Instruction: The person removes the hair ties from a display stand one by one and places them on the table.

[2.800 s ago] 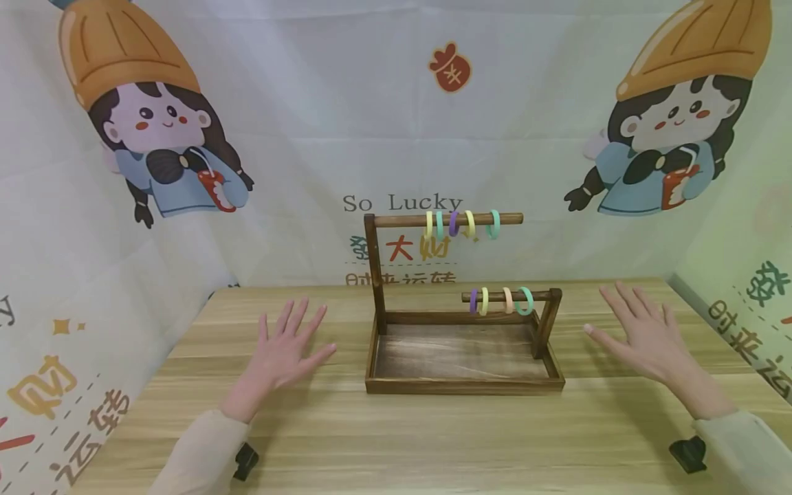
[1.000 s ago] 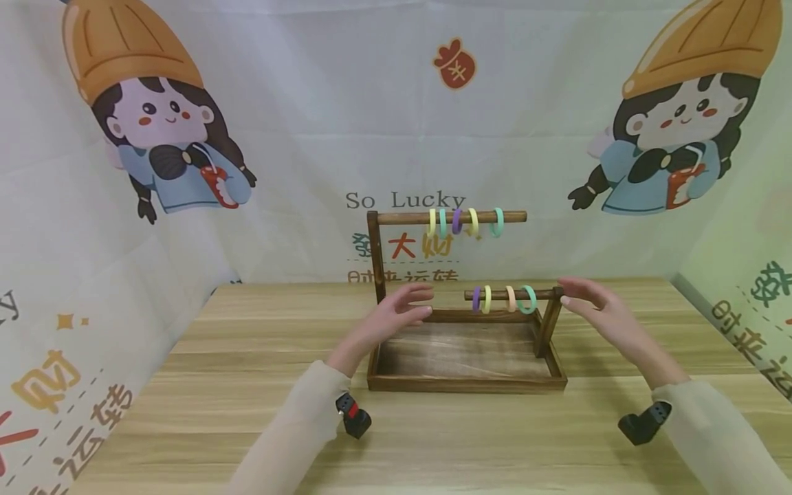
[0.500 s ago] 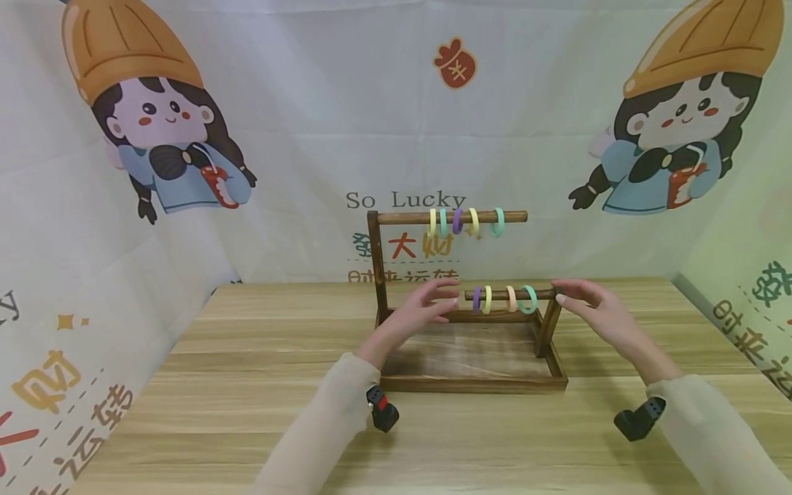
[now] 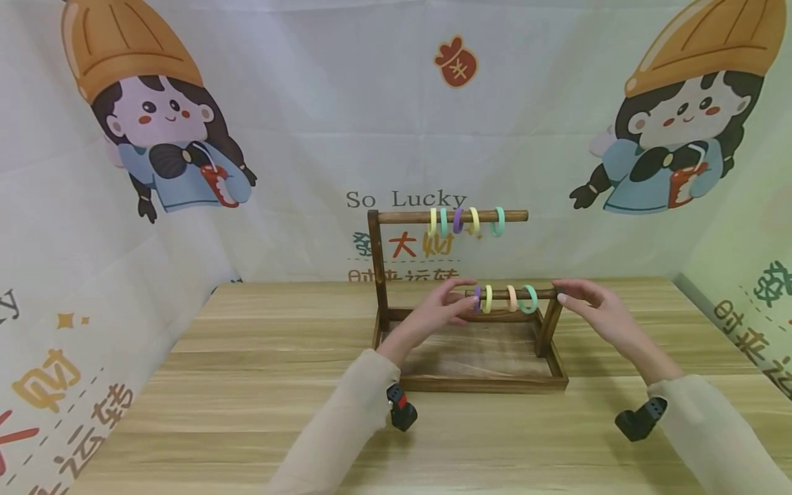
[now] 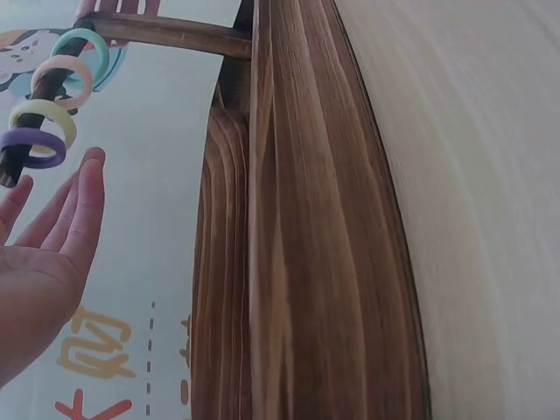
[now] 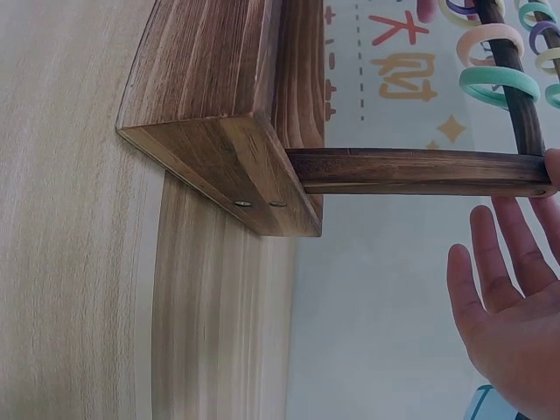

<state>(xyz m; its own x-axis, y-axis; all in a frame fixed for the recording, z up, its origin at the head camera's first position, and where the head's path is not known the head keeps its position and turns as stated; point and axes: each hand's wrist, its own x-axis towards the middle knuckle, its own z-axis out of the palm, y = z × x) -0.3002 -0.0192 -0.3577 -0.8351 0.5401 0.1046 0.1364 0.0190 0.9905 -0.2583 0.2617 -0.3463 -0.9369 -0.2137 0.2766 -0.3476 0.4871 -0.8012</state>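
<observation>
A dark wooden rack (image 4: 482, 383) with a tray base carries rings on two horizontal rods. On the lower rod hang a purple ring (image 5: 33, 138), a pale yellow ring (image 4: 487, 299), a peach ring (image 4: 511, 298) and a mint ring (image 4: 529, 299). My left hand (image 4: 436, 315) reaches in at that rod's free end, thumb and fingers spread on either side of it near the purple ring; contact cannot be told. At the top of the short right post (image 4: 548, 326), my right hand (image 4: 595, 307) holds the corner between thumb and fingers, the other fingers loosely extended.
The upper rod (image 4: 402, 218) bears several yellow, mint and purple rings above my left hand. A tall left post (image 4: 377, 268) supports it. The rack stands on a wood-grain table (image 4: 266, 357), with a printed cloth (image 4: 297, 137) behind.
Both hands have come from the table's sides to the rack. The left has kept moving right to the lower rod's end; the right has settled on the post's top. The rings hang as before.
</observation>
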